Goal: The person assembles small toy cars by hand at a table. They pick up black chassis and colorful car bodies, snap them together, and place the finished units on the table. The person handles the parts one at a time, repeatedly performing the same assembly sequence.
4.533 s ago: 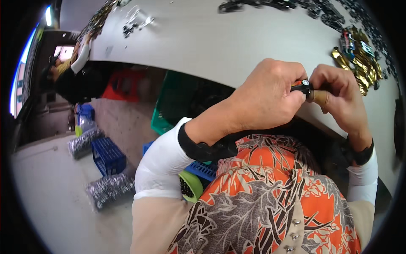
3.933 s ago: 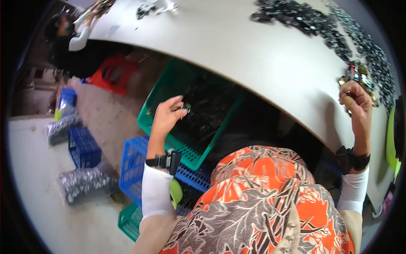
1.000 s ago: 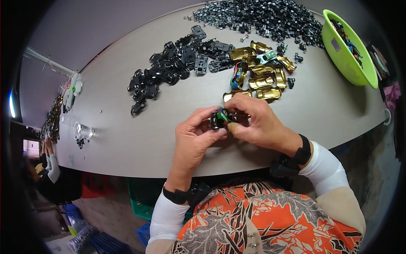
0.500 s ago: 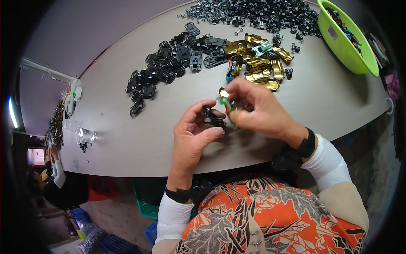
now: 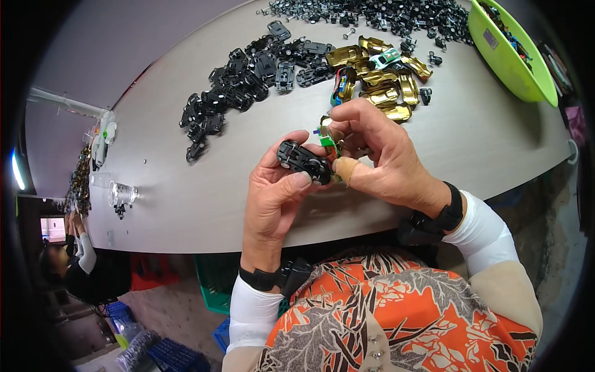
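Observation:
My left hand (image 5: 271,195) is closed on a black toy car chassis (image 5: 302,162), gripping it between thumb and fingers with its wheels showing. Close against it, my right hand (image 5: 389,158) pinches a toy car body shell (image 5: 328,142) with green and red on it. My fingers cover much of that shell. The two parts are side by side, and I cannot tell if they touch. Beyond my right hand lie several gold car bodies (image 5: 379,77), with a white-and-green car body (image 5: 385,58) on top. A multicoloured car body (image 5: 342,87) leans at their left edge.
Black chassis (image 5: 248,84) are heaped left of the gold bodies. Small wheel sets (image 5: 384,15) spread along the far edge. A lime-green basin (image 5: 520,68) with toy parts stands far right. Clear cups (image 5: 121,193) are at left, where another person (image 5: 83,257) sits.
The chassis in my left hand has turned and shows more of its length. My right hand has brought the body shell down and closer beside it.

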{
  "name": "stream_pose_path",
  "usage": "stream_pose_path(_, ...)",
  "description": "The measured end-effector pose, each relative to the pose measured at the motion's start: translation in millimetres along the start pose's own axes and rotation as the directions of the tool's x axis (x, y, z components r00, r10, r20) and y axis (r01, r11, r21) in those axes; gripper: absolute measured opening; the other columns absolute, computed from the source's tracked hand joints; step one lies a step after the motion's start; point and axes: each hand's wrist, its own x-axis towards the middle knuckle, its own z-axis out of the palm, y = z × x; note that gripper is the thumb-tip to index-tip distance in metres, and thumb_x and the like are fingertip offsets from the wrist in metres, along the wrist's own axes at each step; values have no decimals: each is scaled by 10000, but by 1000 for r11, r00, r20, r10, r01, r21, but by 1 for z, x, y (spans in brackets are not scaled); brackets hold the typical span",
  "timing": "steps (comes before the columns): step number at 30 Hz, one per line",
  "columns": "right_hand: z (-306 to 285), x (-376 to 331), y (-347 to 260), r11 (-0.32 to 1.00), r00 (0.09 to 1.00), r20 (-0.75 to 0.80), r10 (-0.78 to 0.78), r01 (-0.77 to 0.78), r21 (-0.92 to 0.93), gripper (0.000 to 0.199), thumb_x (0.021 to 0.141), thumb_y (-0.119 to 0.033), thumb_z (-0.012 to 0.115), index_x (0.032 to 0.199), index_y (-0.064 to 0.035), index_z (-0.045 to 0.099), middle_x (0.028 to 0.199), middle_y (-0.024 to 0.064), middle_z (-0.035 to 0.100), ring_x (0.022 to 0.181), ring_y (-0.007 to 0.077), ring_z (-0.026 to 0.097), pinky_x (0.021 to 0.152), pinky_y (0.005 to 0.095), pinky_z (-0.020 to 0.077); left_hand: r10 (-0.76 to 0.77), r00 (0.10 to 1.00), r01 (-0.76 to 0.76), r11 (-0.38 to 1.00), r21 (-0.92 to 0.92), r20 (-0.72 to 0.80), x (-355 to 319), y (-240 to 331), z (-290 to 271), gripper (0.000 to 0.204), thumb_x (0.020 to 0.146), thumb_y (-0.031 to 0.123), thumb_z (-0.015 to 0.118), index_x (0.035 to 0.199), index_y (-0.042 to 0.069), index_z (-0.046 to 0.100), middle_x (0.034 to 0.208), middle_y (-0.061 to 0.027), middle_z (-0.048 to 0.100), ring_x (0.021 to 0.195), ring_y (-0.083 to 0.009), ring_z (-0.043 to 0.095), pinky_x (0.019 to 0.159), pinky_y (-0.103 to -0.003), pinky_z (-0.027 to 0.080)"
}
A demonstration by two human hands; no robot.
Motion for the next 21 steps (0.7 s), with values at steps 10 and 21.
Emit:
stream_pose_path(10, 3, -4, 7, 939, 991, 72, -109, 127, -321, 469, 709, 39, 592, 1148, -25, 442, 852, 36, 528, 649, 69, 490, 545, 208, 425, 15, 999, -19, 991, 136, 36, 0, -2, 6, 513, 773, -4, 644, 1253, -20, 465, 1153, -136, 567, 1036, -216, 572, 844, -368, 527)
stream_pose_path(21, 7, -3, 6, 991, 1000, 8, -20, 21, -134, 389, 713, 14, 558, 1095, -15, 490, 736, 19, 482, 590, 70, 457, 513, 225, 401, 49, 997, -64, 966, 251, 67, -1, -1, 8, 521, 809, 47, 643, 1287, -23, 445, 1203, -74, 505, 1087, -181, 525, 913, -311, 463)
